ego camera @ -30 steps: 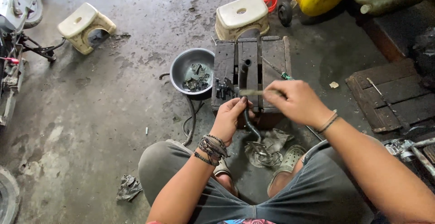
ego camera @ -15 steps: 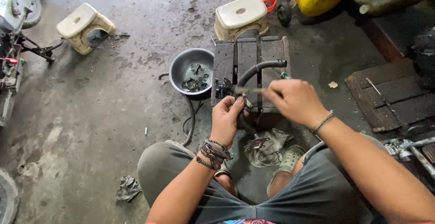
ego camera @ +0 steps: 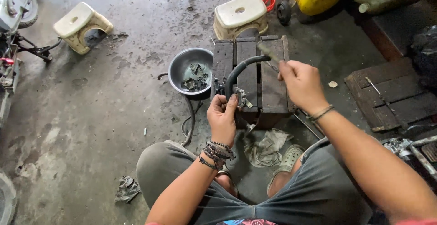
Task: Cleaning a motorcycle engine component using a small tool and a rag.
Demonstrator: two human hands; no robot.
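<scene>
My left hand (ego camera: 222, 118) clamps the small metal fitting (ego camera: 240, 96) at the near end of the curved black hose (ego camera: 240, 69), over the dark wooden block (ego camera: 273, 81). My right hand (ego camera: 301, 84), apart, grips a thin tool (ego camera: 263, 50). I judge I'm freeing the fitting; next needs steady aim.

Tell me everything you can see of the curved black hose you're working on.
The black hose looks like rubber and arcs in a half-loop over the dark wooden block. Its lower end carries a small metal fitting, gripped by the left hand. Its upper end reaches toward the right hand, which holds a slim tool.
</scene>
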